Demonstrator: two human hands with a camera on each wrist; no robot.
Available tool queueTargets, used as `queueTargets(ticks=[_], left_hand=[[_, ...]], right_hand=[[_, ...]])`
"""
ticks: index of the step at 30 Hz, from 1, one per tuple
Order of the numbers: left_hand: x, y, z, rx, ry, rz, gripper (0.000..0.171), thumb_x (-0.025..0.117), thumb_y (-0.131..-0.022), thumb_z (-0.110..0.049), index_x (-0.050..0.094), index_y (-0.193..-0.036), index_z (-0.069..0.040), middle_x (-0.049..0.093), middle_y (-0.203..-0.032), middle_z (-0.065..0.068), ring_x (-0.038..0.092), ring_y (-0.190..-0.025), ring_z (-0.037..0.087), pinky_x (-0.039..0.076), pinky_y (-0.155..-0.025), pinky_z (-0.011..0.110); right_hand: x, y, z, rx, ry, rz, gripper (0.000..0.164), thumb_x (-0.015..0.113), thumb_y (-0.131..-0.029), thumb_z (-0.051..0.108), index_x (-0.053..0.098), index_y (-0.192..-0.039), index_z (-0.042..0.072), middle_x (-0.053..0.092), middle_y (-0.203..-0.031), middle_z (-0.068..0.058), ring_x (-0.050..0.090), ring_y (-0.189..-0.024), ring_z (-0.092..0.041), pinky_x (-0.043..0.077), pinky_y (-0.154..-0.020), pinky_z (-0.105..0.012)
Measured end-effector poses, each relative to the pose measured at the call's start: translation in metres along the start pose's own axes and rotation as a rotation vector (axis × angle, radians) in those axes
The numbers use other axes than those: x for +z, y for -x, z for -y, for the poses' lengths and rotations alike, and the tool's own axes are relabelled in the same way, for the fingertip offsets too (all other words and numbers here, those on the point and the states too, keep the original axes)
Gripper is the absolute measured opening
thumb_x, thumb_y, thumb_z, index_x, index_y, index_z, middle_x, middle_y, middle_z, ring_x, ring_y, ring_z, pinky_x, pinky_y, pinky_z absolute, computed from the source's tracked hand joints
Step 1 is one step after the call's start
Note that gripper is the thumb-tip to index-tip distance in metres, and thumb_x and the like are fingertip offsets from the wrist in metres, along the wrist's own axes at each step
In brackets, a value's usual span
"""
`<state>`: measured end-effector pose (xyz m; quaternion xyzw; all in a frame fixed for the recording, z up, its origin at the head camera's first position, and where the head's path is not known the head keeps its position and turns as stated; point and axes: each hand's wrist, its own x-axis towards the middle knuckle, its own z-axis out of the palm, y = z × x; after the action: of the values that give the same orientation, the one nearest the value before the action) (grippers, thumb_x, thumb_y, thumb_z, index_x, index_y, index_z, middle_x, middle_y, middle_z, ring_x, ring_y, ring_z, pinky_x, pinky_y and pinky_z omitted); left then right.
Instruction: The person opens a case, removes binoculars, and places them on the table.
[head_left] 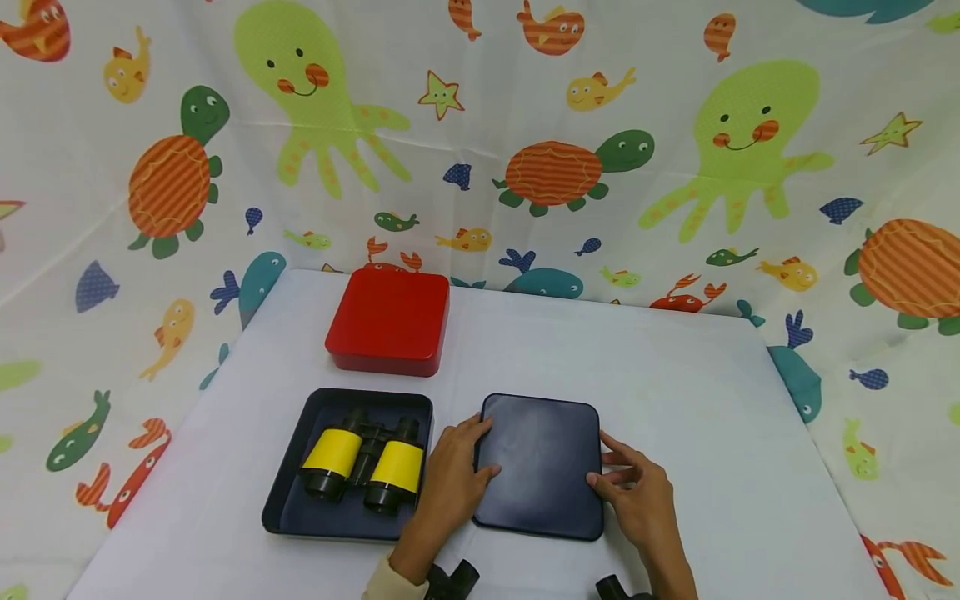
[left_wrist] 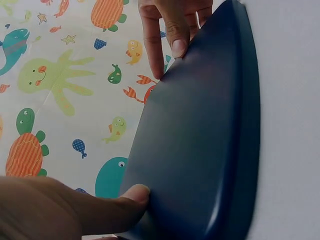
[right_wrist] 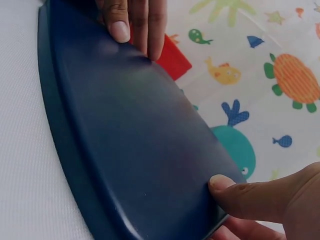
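A dark blue, rounded box lid (head_left: 536, 467) lies top side up in the middle of the head view. My left hand (head_left: 450, 479) grips its left edge, thumb on the top face and fingers along the side. On the opposite edge my right hand (head_left: 636, 492) holds it, the thumb (right_wrist: 250, 197) on top and the other fingers partly hidden beside and under the rim. To the left stands an open dark box (head_left: 288, 500). Inside it lie black binoculars with yellow barrels (head_left: 397, 467), close to my left wrist.
Behind the open box sits a red box (head_left: 390, 321), near the back edge of the white table (head_left: 675, 392). A white cloth (head_left: 480, 183) printed with sea animals hangs behind. Black camera parts (head_left: 457, 579) show by the wrists at the bottom.
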<state>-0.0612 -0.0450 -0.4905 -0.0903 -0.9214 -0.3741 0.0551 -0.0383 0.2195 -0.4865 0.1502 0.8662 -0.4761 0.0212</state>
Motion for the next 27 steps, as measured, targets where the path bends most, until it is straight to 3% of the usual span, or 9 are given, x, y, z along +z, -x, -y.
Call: queueTargets(ticks=[20,27], left_hand=[[0.0031,0.0044,-0.0031,0.012,-0.020,-0.015,0.059,0.087,-0.087,-0.009,0.066,-0.142,-0.004,0.063,-0.149,0.020,0.059,-0.125,0.032,0.056,-0.103,0.049],[0.0036,0.0047,-0.0038,0.022,-0.039,-0.023,0.063,0.089,-0.085,-0.009,0.065,-0.143,-0.008,0.063,-0.149,0.019,0.059,-0.127,0.032,0.057,-0.104,0.048]], right_hand=[[0.0064,0.0043,0.0012,-0.103,0.165,-0.088,0.055,0.091,-0.084,0.008,0.075,-0.136,0.017,0.078,-0.120,-0.014,0.077,-0.094,-0.023,0.059,-0.073,-0.019],[0.0091,0.0040,0.0005,-0.125,0.181,-0.110,0.059,0.092,-0.082,0.006,0.074,-0.137,0.017,0.078,-0.117,-0.011,0.077,-0.092,-0.021,0.059,-0.074,-0.020]])
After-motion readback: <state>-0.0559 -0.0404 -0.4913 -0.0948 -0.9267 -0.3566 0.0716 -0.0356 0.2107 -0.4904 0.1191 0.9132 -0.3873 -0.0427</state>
